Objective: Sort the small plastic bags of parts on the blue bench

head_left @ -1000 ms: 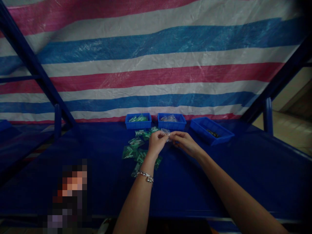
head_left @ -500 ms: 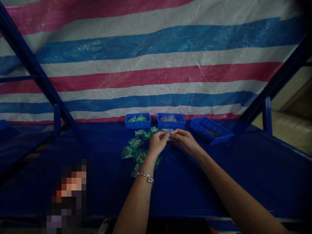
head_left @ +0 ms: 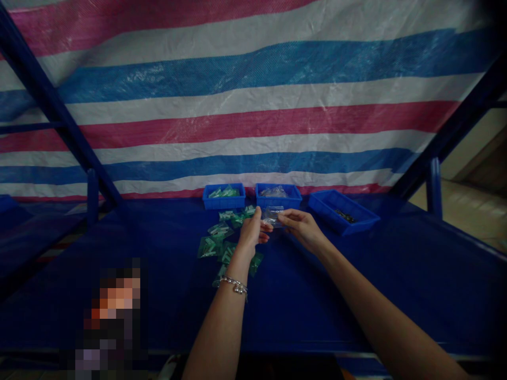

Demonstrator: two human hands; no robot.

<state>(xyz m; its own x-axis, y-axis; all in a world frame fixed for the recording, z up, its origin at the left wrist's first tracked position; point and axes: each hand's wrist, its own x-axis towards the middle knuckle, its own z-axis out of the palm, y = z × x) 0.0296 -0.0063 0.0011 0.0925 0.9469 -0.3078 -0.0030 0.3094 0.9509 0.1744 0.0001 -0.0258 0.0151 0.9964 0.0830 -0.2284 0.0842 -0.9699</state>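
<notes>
We hold a clear bag point(head_left: 273, 214) over the tabletop point(head_left: 293, 306), near the front of the middle bin point(head_left: 278, 203). Our right grip point(head_left: 303, 228) pinches the bag at its right end. Our left grip point(head_left: 255, 229) is spread, thumb up, beside the bag's left end; whether it touches the plastic we cannot tell. A silvery bracelet point(head_left: 234, 284) circles our left forearm point(head_left: 222, 327) near the wrist. Green packets point(head_left: 209, 247) with pale pieces point(head_left: 227, 253) inside lie scattered around that forearm, most of them to its left; any print on them is too small for us to read. We see more green packets in the left bin point(head_left: 224, 203), clear plastic point(head_left: 274, 191) in the middle bin, and small dark parts point(head_left: 345, 216) in the right bin point(head_left: 362, 226), which stands askew. Behind the bins hangs a red, white and blue striped sheet point(head_left: 277, 121).
</notes>
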